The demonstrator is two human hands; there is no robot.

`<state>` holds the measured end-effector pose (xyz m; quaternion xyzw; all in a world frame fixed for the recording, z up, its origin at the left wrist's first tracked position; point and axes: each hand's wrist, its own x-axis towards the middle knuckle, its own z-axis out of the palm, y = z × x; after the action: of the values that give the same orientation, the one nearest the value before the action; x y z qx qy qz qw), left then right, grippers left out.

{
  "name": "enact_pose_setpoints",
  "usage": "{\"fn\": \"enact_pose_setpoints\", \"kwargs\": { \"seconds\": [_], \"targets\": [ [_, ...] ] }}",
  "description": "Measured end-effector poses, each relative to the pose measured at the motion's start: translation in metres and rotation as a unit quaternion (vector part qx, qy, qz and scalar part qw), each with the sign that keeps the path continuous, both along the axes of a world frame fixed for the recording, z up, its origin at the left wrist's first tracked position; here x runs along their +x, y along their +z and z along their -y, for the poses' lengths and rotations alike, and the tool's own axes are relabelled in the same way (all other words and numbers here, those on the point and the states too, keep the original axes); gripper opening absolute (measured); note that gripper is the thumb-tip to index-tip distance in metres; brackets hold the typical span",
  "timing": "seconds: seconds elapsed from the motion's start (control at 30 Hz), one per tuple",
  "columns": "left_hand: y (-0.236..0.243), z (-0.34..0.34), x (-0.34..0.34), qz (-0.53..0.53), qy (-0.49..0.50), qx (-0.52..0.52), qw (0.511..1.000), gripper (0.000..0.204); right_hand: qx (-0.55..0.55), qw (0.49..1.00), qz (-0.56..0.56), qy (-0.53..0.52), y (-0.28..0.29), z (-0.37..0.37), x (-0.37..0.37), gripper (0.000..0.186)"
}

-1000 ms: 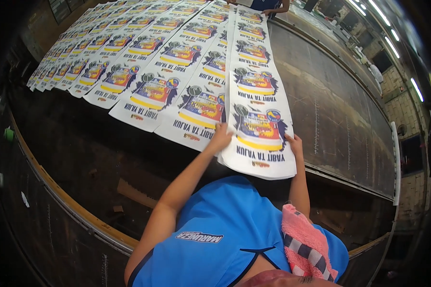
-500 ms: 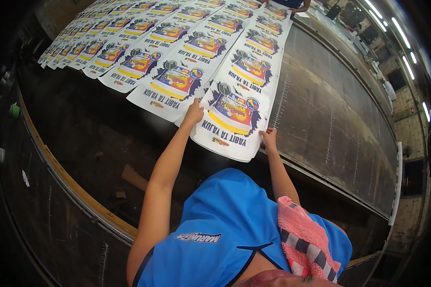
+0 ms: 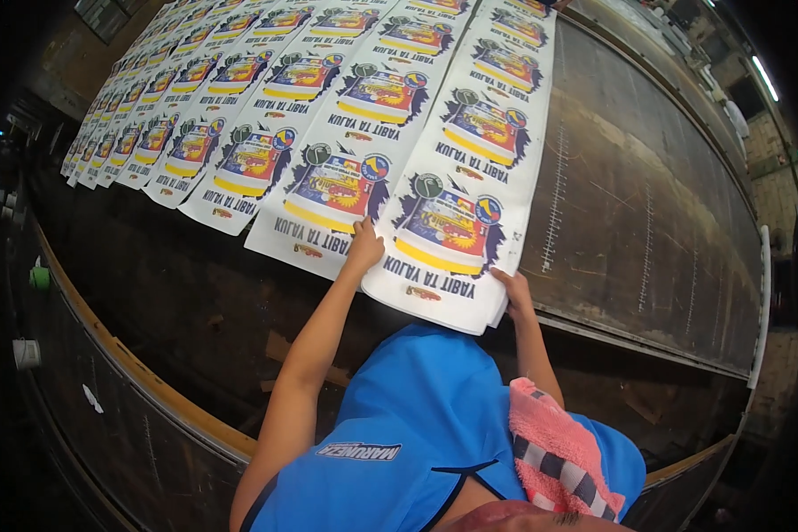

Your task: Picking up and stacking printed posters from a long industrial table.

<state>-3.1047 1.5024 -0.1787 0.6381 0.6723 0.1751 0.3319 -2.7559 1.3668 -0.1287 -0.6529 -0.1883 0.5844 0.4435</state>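
Note:
A long white sheet (image 3: pixel 399 266) with a repeated colourful print runs away from me across the table. My left hand (image 3: pixel 364 248) pinches its left edge near the close end, above the neighbouring strip. The right edge is gripped by my right hand (image 3: pixel 515 291), thumb on top and fingers partly hidden underneath. Between my hands the close end curves down past the table edge, just in front of my blue shirt (image 3: pixel 426 390). A matching printed strip (image 3: pixel 279 232) lies directly left, its border close to or under the held sheet. The sheet's material is unclear.
More printed strips (image 3: pixel 199 213) lie side by side to the left. Dark table surface (image 3: pixel 629 195) with ruler-like marks extends right. Behind me on the left stands another dark table (image 3: pixel 115 426) with a wooden edge (image 3: pixel 142 377). A pink checked towel (image 3: pixel 559 452) hangs over my shoulder.
My view has shifted, so the table and strips appear lower and farther right. Both hands keep their hold on the sheet's edges. The person at the far end has mostly left the picture.

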Motion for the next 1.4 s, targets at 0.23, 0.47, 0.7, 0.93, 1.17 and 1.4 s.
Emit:
{"fn": "enact_pose_setpoints", "kwargs": {
  "seconds": [0.23, 0.47, 0.7, 0.93, 1.17, 1.4],
  "targets": [
    [-0.001, -0.016, -0.014, 0.184, -0.123, -0.215, 0.951, 0.058, 0.22, 0.973, 0.047, -0.057, 0.145, -0.07, -0.044, 0.026],
    [0.106, -0.04, -0.035, 0.357, -0.132, -0.27, 0.884, 0.079, 0.395, 0.916, 0.042, -0.062, 0.248, -0.121, -0.102, 0.028],
    [0.172, -0.084, -0.146, 0.428, -0.093, -0.139, 0.888, 0.035, 0.342, 0.931, 0.125, -0.03, 0.254, -0.101, -0.162, 0.026],
    [0.177, -0.105, -0.242, 0.208, -0.117, 0.022, 0.971, 0.043, 0.228, 0.962, 0.15, -0.004, 0.184, -0.106, -0.239, 0.026],
    [0.087, -0.125, -0.291, 0.054, -0.086, 0.126, 0.987, 0.04, 0.109, 0.973, 0.201, 0.024, 0.02, -0.135, -0.265, 0.04],
    [-0.008, -0.122, -0.288, -0.034, -0.054, 0.045, 0.997, 0.061, 0.054, 0.995, 0.078, -0.022, -0.006, -0.148, -0.291, 0.045]
  ]
}}
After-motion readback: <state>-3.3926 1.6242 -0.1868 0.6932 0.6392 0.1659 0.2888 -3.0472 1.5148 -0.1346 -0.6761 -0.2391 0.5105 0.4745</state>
